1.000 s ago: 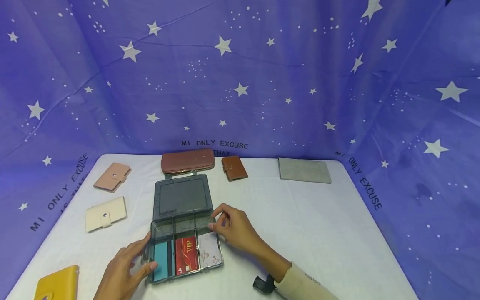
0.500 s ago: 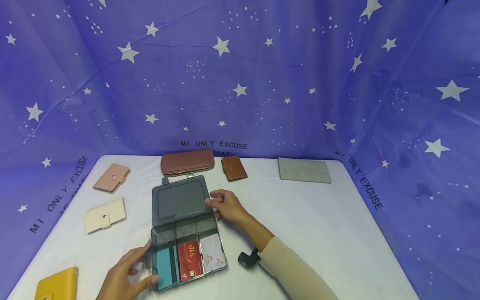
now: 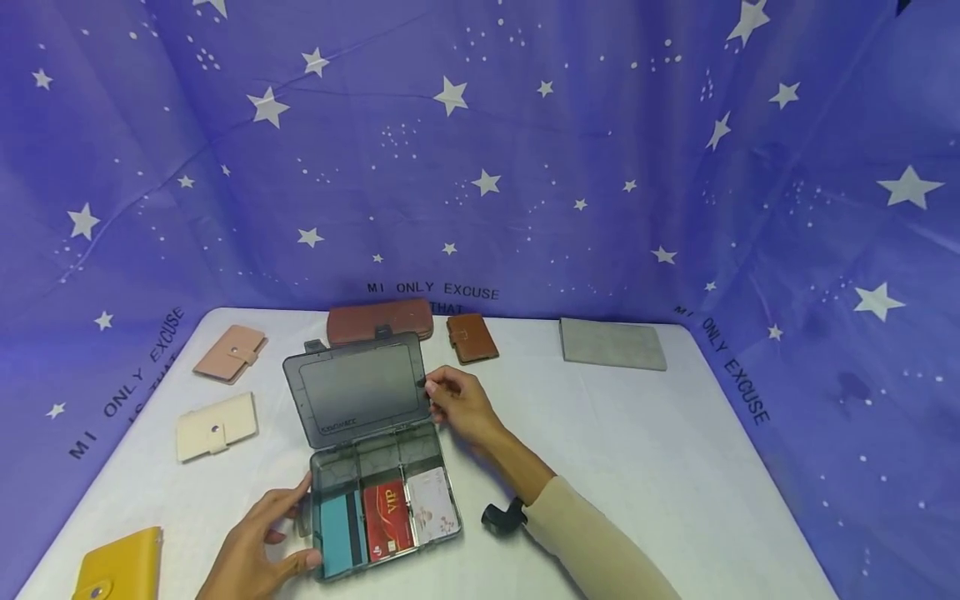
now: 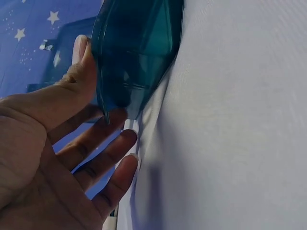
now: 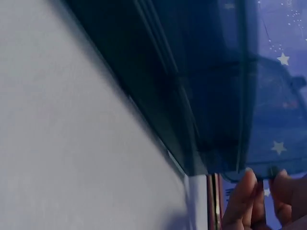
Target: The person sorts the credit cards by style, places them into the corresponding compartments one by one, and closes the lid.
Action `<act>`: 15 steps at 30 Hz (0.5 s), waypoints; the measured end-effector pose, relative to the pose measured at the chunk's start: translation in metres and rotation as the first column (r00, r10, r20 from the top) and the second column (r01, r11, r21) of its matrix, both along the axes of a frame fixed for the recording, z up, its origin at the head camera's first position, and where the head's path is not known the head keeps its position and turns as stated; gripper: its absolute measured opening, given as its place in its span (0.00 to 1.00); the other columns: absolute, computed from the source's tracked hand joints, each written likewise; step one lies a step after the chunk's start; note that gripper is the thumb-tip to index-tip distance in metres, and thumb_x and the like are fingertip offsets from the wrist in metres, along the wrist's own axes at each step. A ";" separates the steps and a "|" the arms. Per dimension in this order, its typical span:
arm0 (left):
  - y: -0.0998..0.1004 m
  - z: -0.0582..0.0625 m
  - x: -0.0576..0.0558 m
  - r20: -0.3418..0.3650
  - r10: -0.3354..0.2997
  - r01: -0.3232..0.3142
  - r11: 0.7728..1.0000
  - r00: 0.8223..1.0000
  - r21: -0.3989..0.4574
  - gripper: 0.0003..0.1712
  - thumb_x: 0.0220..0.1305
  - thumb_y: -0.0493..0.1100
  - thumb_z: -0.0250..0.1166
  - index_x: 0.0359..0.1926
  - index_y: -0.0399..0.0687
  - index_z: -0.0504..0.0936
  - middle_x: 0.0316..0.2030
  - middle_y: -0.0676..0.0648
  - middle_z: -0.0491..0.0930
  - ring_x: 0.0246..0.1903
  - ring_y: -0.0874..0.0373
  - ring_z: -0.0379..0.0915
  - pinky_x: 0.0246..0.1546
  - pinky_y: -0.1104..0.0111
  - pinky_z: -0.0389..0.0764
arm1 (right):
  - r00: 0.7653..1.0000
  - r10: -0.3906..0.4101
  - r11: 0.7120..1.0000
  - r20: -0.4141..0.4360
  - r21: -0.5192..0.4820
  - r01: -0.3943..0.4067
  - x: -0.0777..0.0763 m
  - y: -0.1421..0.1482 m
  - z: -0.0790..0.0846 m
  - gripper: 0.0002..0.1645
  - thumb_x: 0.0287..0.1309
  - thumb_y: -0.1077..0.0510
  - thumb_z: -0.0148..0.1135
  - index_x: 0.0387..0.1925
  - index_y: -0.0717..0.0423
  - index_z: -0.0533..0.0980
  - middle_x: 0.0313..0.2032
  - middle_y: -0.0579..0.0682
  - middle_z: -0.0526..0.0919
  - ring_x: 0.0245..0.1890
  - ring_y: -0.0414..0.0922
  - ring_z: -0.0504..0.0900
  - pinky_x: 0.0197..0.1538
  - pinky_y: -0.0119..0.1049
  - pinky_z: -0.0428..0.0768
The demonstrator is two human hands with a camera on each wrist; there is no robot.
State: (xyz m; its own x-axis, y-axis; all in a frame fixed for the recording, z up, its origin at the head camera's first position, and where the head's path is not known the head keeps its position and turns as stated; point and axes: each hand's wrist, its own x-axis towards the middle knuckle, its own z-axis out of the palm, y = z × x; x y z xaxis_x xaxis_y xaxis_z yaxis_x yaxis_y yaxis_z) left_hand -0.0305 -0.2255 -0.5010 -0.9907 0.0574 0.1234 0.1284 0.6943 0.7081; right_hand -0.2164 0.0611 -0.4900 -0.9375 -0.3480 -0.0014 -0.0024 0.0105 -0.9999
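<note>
A grey see-through plastic box (image 3: 378, 457) with compartments lies on the white table, its hinged lid (image 3: 360, 387) tilted up at the back. In its front row sit a teal card (image 3: 340, 535) with a dark stripe, a red VIP card (image 3: 384, 512) and a pale patterned card (image 3: 432, 500). My left hand (image 3: 255, 542) holds the box's left side, thumb by the front corner; in the left wrist view the other fingers (image 4: 112, 151) spread below the box wall. My right hand (image 3: 467, 407) pinches the lid's right edge between thumb and fingers (image 5: 242, 194).
Behind the lid lies a long reddish-brown wallet (image 3: 375, 321), beside a small brown card holder (image 3: 474, 337). A grey wallet (image 3: 612, 343) is at the back right. Along the left are pink (image 3: 230, 353), cream (image 3: 217, 427) and yellow (image 3: 120, 567) card holders.
My right hand has moved from the box's right rim back to the lid's edge. The lid has risen from lying back to a tilt, and the box has turned slightly. My left hand stays at its side.
</note>
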 end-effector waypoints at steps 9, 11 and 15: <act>-0.002 0.000 -0.006 0.033 0.017 -0.018 0.998 0.999 0.053 0.45 0.45 0.43 0.80 0.67 0.46 0.74 0.50 0.53 0.80 0.44 0.72 0.73 0.35 0.73 0.81 | 0.986 0.151 0.985 -0.066 0.091 -0.144 0.018 0.033 0.002 0.13 0.72 0.57 0.57 0.44 0.64 0.80 0.46 0.62 0.84 0.47 0.57 0.84 0.51 0.45 0.85; -0.005 -0.002 -0.003 0.028 0.016 -0.019 0.995 0.999 0.101 0.37 0.55 0.41 0.75 0.67 0.44 0.74 0.51 0.49 0.81 0.44 0.73 0.75 0.35 0.72 0.82 | 0.978 0.195 0.974 -0.079 0.130 -0.184 0.025 0.040 0.005 0.14 0.73 0.54 0.55 0.46 0.60 0.81 0.49 0.58 0.85 0.51 0.56 0.83 0.52 0.42 0.84; -0.008 -0.006 0.002 0.052 -0.010 -0.003 0.971 0.999 0.241 0.25 0.75 0.38 0.56 0.70 0.43 0.69 0.55 0.38 0.81 0.44 0.73 0.78 0.33 0.69 0.83 | 0.941 0.316 0.927 -0.123 0.249 -0.279 0.049 0.053 0.011 0.17 0.70 0.50 0.60 0.54 0.52 0.79 0.56 0.50 0.83 0.59 0.50 0.80 0.57 0.41 0.81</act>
